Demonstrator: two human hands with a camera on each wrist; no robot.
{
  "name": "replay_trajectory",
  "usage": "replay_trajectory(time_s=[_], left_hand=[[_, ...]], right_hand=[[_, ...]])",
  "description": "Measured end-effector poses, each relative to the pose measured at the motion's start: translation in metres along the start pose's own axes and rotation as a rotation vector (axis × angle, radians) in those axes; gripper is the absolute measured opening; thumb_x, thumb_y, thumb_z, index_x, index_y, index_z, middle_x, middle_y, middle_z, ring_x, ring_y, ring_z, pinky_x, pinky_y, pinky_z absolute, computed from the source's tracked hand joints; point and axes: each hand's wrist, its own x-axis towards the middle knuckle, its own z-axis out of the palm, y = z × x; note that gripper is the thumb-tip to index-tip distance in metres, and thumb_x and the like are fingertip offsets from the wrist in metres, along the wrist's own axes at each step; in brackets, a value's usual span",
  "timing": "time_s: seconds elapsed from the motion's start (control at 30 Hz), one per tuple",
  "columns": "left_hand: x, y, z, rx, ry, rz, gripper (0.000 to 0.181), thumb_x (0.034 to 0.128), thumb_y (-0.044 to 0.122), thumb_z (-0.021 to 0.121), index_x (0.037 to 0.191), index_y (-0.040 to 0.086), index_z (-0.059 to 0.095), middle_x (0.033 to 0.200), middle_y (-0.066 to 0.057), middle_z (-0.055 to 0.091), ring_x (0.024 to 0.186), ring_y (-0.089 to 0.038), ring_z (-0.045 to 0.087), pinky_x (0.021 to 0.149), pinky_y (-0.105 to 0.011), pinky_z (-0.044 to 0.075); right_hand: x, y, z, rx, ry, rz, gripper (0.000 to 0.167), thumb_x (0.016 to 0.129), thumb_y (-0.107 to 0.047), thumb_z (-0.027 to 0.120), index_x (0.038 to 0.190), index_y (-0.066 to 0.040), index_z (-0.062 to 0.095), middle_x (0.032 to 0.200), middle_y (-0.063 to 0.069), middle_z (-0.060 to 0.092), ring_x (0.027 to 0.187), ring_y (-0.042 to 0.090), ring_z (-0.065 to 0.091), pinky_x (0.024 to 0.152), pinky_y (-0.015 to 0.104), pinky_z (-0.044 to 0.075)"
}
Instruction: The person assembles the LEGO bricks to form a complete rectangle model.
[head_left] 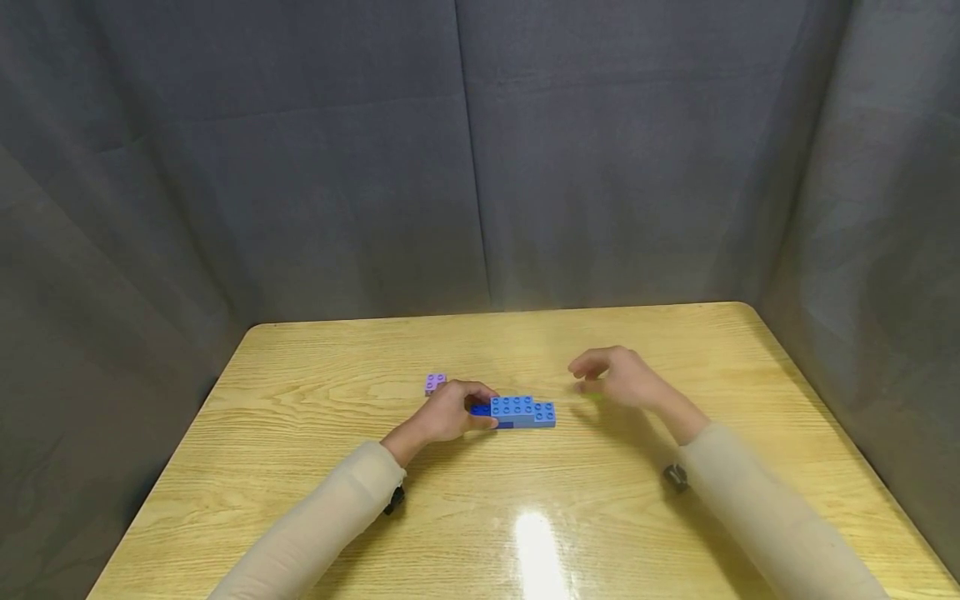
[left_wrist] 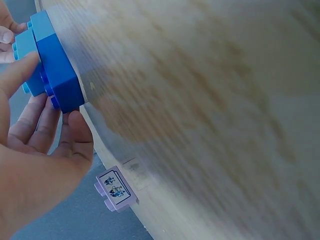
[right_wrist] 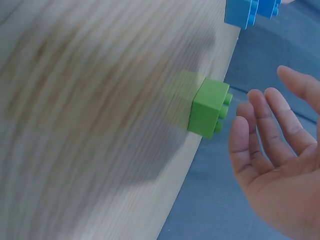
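Observation:
My left hand [head_left: 450, 410] holds the left end of a stack of blue Duplo bricks, its thumb on the near side and its fingers behind. On top of that stack sits a light blue brick [head_left: 512, 407], offset from the lighter and dark blue bricks [left_wrist: 60, 70] beneath it. My right hand [head_left: 626, 379] hovers to the right of the stack, fingers apart and slightly bent, holding nothing. Just beyond its fingertips stands a green brick [right_wrist: 209, 108] with its studs facing up, mostly hidden by the hand in the head view.
A lilac brick [head_left: 435, 382] stands behind my left hand; its printed side shows in the left wrist view. Grey curtains [head_left: 480, 167] enclose the wooden table [head_left: 465, 517] at the back and sides. Glare lies on the near part of the tabletop.

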Motion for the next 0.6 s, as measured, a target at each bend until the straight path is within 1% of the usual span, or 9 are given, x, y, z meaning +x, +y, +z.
replay_trajectory(time_s=[0.2, 0.43, 0.6], left_hand=[[0.001, 0.0, 0.001, 0.01, 0.003, 0.006, 0.036, 0.0864, 0.022, 0.08, 0.12, 0.01, 0.071, 0.109, -0.004, 0.071, 0.091, -0.013, 0.061, 0.084, -0.031, 0.053], [0.001, 0.003, 0.0, 0.027, 0.008, 0.016, 0.037, 0.0867, 0.023, 0.079, 0.12, 0.01, 0.07, 0.109, -0.004, 0.071, 0.09, -0.012, 0.06, 0.082, -0.031, 0.053], [0.001, 0.003, 0.0, 0.027, 0.005, 0.017, 0.037, 0.087, 0.023, 0.079, 0.12, 0.01, 0.07, 0.11, -0.005, 0.071, 0.092, -0.013, 0.061, 0.084, -0.031, 0.053]], right_hand=[[-0.001, 0.007, -0.005, -0.008, 0.028, 0.026, 0.031, 0.088, -0.012, 0.075, 0.118, -0.006, 0.071, 0.111, 0.012, 0.074, 0.103, 0.028, 0.067, 0.09, 0.045, 0.054], [-0.002, 0.012, -0.011, -0.01, 0.064, 0.058, 0.031, 0.087, -0.012, 0.075, 0.117, -0.005, 0.072, 0.112, 0.013, 0.074, 0.103, 0.03, 0.067, 0.089, 0.045, 0.054], [0.0, 0.016, -0.011, -0.017, 0.068, 0.075, 0.031, 0.086, -0.013, 0.076, 0.116, -0.005, 0.072, 0.11, 0.014, 0.073, 0.099, 0.029, 0.067, 0.084, 0.04, 0.055]])
